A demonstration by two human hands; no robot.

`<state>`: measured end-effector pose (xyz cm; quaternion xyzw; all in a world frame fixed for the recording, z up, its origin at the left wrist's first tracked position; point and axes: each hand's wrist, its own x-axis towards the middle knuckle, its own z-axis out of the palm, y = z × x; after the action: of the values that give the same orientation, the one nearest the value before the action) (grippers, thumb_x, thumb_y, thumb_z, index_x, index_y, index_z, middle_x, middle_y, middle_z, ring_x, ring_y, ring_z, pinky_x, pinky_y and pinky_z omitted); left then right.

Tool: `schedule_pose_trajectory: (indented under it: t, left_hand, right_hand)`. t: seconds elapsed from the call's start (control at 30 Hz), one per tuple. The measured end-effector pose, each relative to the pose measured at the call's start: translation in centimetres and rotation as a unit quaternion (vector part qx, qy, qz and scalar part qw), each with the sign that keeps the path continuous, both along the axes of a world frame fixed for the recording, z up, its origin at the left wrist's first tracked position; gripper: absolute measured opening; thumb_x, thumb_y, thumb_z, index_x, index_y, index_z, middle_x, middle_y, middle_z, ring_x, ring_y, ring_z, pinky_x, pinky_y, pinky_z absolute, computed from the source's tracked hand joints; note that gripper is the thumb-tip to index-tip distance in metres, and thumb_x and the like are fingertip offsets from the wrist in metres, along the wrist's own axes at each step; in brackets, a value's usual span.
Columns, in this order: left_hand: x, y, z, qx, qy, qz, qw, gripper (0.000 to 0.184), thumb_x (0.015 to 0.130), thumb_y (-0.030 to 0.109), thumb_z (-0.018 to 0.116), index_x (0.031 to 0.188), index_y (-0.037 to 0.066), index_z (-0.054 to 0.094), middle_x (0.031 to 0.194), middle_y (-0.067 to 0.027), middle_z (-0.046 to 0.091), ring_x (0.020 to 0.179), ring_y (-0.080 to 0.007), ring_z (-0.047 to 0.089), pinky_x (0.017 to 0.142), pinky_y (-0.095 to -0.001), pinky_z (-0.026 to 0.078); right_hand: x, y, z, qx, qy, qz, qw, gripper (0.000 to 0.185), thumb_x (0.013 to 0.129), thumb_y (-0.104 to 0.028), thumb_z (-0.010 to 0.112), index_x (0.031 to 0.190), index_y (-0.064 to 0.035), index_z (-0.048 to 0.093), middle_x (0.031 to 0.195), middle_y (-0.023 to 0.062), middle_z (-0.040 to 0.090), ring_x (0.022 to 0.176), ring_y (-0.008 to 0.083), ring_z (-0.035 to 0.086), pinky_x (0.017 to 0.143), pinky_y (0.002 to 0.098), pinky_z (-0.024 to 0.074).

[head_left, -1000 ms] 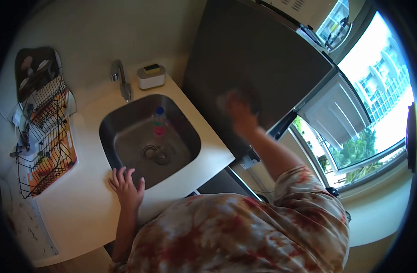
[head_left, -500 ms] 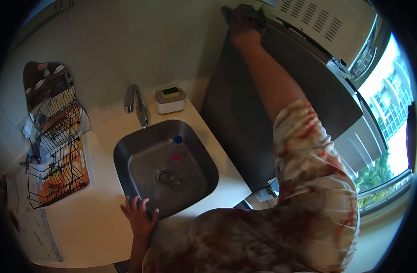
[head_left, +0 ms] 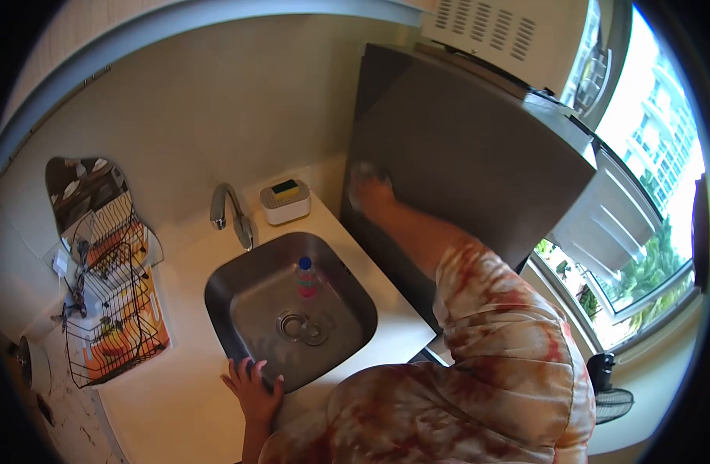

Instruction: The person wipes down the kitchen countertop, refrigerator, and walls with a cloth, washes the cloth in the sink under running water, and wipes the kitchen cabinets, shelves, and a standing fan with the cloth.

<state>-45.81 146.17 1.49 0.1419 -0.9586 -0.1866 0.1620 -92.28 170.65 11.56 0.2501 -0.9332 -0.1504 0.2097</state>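
Note:
My right hand (head_left: 372, 193) presses a greyish cloth (head_left: 362, 168) against the dark side panel of a refrigerator (head_left: 463, 131), low and near its back edge. The fingers look closed over the cloth, which is partly hidden and blurred. At the front left rim of the sink (head_left: 215, 298), my left hand (head_left: 256, 390) rests with its fingers spread and holds nothing. A bottle with a blue cap (head_left: 305, 274) and pink at its bottom stands inside the basin, near the drain (head_left: 291, 325).
Behind the sink rises a chrome faucet (head_left: 227, 205), with a sponge (head_left: 285, 189) on a white dispenser (head_left: 287, 210) beside it. A black wire dish rack (head_left: 115, 325) is on the left counter. A microwave (head_left: 494, 35) sits on the refrigerator; a fan (head_left: 612, 404) stands low right.
My right hand has moved down the refrigerator panel with the cloth, from the top back corner. The view has shifted, while my left hand stays at the sink rim.

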Motion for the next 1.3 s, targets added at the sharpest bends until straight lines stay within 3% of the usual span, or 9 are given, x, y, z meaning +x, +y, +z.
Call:
schedule_pose_trajectory:
  t: [0.17,0.53,0.63,0.77,0.8,0.87,0.97,1.27,1.3]
  left_hand:
    - [0.2,0.5,0.9,-0.026,0.017,-0.007,1.0,0.044,0.074,0.037,0.066,0.11,0.014,0.056,0.125,-0.0115,0.047,0.129,-0.0423,0.03,0.103,-0.0664,0.017]
    - [0.7,0.0,-1.6,-0.032,0.04,-0.008,0.999,0.042,0.074,0.042,0.067,0.107,0.018,0.061,0.126,-0.0094,0.05,0.132,-0.0415,0.028,0.103,-0.0709,0.01]
    - [0.7,0.1,-1.3,-0.024,0.055,-0.012,0.998,0.039,0.073,0.037,0.069,0.107,0.018,0.061,0.124,-0.0096,0.05,0.13,-0.0407,0.031,0.104,-0.0688,0.013]
    - [0.4,-1.7,-2.4,0.017,0.172,-0.089,0.981,0.038,0.071,0.024,0.073,0.106,0.017,0.06,0.122,-0.0109,0.05,0.124,-0.0373,0.037,0.106,-0.0585,0.022]
    - [0.4,-2.0,-0.2,0.016,0.212,-0.135,0.968,0.036,0.07,0.017,0.073,0.104,0.016,0.06,0.118,-0.0119,0.051,0.118,-0.0355,0.041,0.104,-0.0517,0.028]
    - [0.7,-2.6,5.1,0.023,0.25,-0.115,0.961,0.036,0.07,0.014,0.072,0.104,0.014,0.06,0.118,-0.0127,0.051,0.118,-0.0349,0.042,0.103,-0.0484,0.031]
    - [2.3,-4.6,12.3,0.069,0.324,-0.084,0.94,0.034,0.072,0.007,0.069,0.105,0.008,0.059,0.116,-0.0144,0.052,0.114,-0.034,0.046,0.101,-0.043,0.034]
    - [7.6,-9.0,29.4,0.023,0.349,0.014,0.937,0.034,0.079,-0.003,0.059,0.112,0.004,0.053,0.12,-0.0124,0.051,0.114,-0.0244,0.05,0.096,-0.0351,0.041]
    - [6.4,-9.0,30.6,0.018,0.371,-0.004,0.928,0.038,0.079,-0.003,0.059,0.116,0.003,0.052,0.119,-0.0137,0.052,0.114,-0.0271,0.05,0.098,-0.0356,0.04]
  right_hand:
    - [1.1,-1.1,22.5,0.069,0.153,-0.009,0.986,0.039,0.084,-0.015,0.046,0.121,-0.0115,0.06,0.14,0.0113,0.044,0.114,0.0264,0.053,0.097,0.0426,0.0371]
    - [18.2,10.2,29.6,-0.064,0.23,-0.132,0.962,0.04,0.086,-0.017,0.046,0.126,-0.0165,0.051,0.123,0.0114,0.052,0.109,0.0295,0.053,0.088,0.05,0.0404]
    - [20.2,11.9,33.5,-0.406,0.273,-0.055,0.87,0.028,0.095,-0.025,0.043,0.11,-0.0048,0.054,0.107,0.0212,0.057,0.104,0.0355,0.057,0.091,0.0494,0.042]
    - [21.7,4.9,37.6,-0.795,0.032,0.378,0.473,0.053,0.097,-0.038,0.044,0.136,-0.0036,0.038,0.131,0.0205,0.048,0.122,0.0368,0.045,0.102,0.041,0.0354]
    - [18.9,3.4,38.3,-0.793,0.02,0.39,0.468,0.053,0.097,-0.038,0.044,0.136,-0.0036,0.038,0.131,0.0205,0.048,0.122,0.0368,0.045,0.102,0.041,0.0354]
    - [10.9,-0.2,39.9,-0.493,0.316,0.372,0.72,0.059,0.096,-0.046,0.04,0.142,-0.0094,0.034,0.145,0.0171,0.035,0.136,0.0371,0.028,0.109,0.0432,0.0264]
    - [13.8,-6.3,40.5,-0.458,0.286,0.194,0.819,0.063,0.095,-0.052,0.036,0.146,-0.016,0.03,0.153,0.0134,0.023,0.142,0.0373,0.012,0.112,0.0492,0.0161]
    - [25.0,-23.6,44.1,-0.475,0.455,0.374,0.654,0.039,0.086,-0.032,0.053,0.121,-0.014,0.052,0.131,0.0179,0.046,0.125,0.0384,0.039,0.104,0.0504,0.0304]
    - [29.5,-25.2,44.2,-0.455,0.348,0.43,0.698,0.049,0.095,-0.034,0.042,0.138,-0.0108,0.041,0.151,0.0189,0.024,0.138,0.0367,0.024,0.112,0.0512,0.0206]
